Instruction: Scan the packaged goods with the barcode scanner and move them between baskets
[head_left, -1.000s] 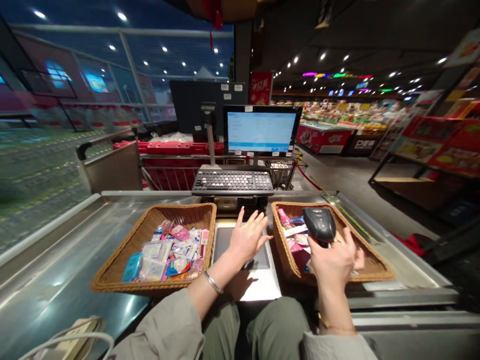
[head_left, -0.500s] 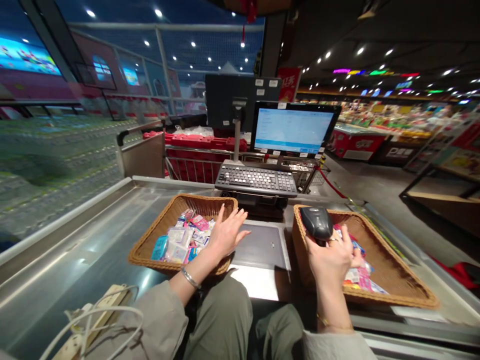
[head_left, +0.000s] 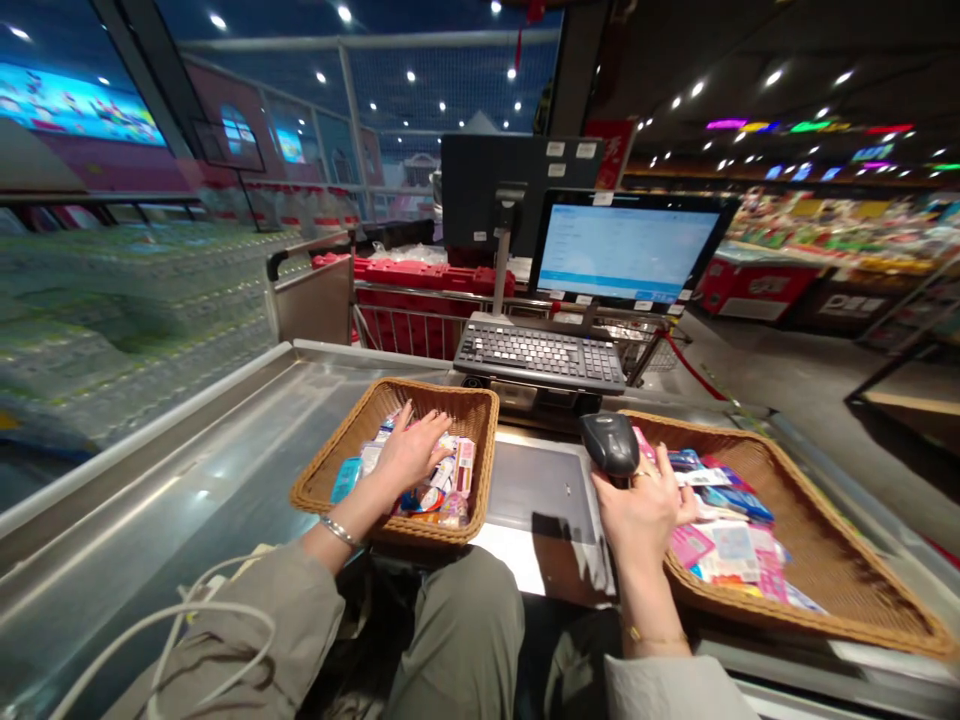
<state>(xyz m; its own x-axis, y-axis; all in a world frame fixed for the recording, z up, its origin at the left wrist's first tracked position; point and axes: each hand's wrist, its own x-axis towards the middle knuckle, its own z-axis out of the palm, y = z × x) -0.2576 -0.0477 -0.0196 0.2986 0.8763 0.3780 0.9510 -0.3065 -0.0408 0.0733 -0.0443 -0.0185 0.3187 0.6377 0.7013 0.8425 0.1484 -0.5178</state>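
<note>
My left hand (head_left: pixel 411 453) reaches into the left wicker basket (head_left: pixel 330 466), fingers spread and lying flat on the small colourful packets (head_left: pixel 448 482) inside. My right hand (head_left: pixel 640 508) is closed round the handle of a black barcode scanner (head_left: pixel 610 442), whose head points forward. It hovers over the near left corner of the right wicker basket (head_left: pixel 832 560), which holds several pink and blue packets (head_left: pixel 724 540). A flat scanner plate (head_left: pixel 541 490) lies between the two baskets.
A keyboard (head_left: pixel 541 355) and a lit monitor (head_left: pixel 626 250) stand behind the baskets on the steel checkout counter (head_left: pixel 187 480). A red shopping cart (head_left: pixel 416 310) is beyond. White cables (head_left: pixel 180 620) lie at the near left. Store shelves fill the right background.
My left hand moved left from the scanner plate into the left basket and settled on the packets. My right hand kept hold of the scanner. The view swung left.
</note>
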